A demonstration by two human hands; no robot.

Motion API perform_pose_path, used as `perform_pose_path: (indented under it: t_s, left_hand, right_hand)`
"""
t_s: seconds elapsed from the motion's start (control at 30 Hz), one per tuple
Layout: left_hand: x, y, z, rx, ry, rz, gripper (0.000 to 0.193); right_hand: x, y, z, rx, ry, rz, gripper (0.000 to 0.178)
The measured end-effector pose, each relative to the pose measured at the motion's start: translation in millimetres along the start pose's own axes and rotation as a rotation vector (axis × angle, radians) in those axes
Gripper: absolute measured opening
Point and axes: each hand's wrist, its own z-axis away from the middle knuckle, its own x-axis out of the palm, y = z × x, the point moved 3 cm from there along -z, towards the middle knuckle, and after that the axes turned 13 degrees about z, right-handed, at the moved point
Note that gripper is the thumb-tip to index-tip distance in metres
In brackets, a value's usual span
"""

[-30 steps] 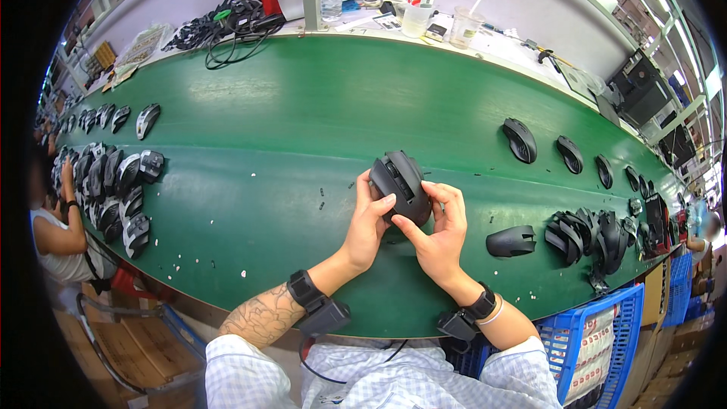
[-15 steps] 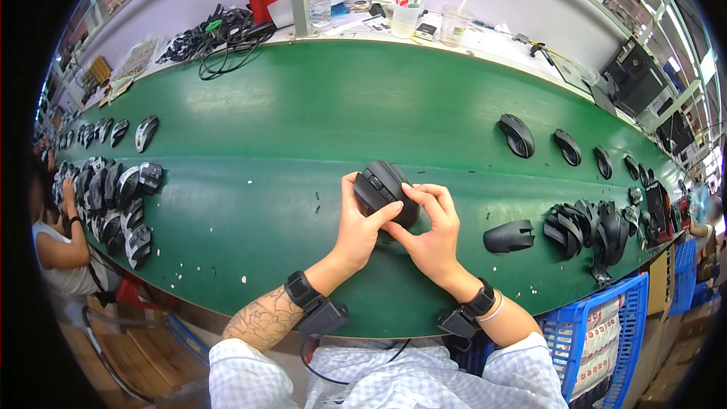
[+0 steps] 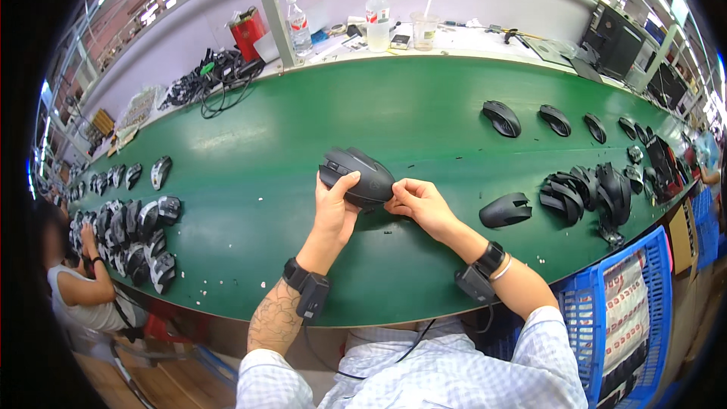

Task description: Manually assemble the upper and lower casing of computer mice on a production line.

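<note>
A black computer mouse (image 3: 369, 172) is held above the green table, tilted, its buttoned front to the left and its rounded back to the right. My left hand (image 3: 337, 206) wraps its near side, the thumb lying on the top shell. At the mouse's back end, my right hand (image 3: 421, 206) is closed in a pinch, fingertips against the edge. Whatever small piece those fingers may hold is too hidden to make out. To the right of that hand lies a loose black mouse top shell (image 3: 505, 210).
Black shells (image 3: 564, 197) are heaped at right, with a row of mice (image 3: 502, 119) behind them. More mice and parts (image 3: 140, 231) crowd the left, near a seated co-worker (image 3: 85, 284). Bottles (image 3: 377, 19) and cables (image 3: 219, 76) line the back. A blue crate (image 3: 655, 318) stands lower right.
The mouse has turned so its back end points right. My right hand has shifted from its top to that end, while the left keeps hold. The whole view has tilted.
</note>
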Motion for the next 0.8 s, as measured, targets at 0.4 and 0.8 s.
perform_pose_path:
  t_s: [0.4, 0.8]
  left_hand:
    - [-12.7, -7.2, 6.0, -0.120, 0.067, 0.037, 0.046]
    - [-11.4, -7.4, 4.2, -0.126, 0.056, 0.040, 0.044]
  right_hand:
    - [4.6, 20.5, 0.3, -0.046, -0.012, -0.144, 0.021]
    - [5.3, 15.9, -1.5, -0.060, 0.063, -0.070, 0.019]
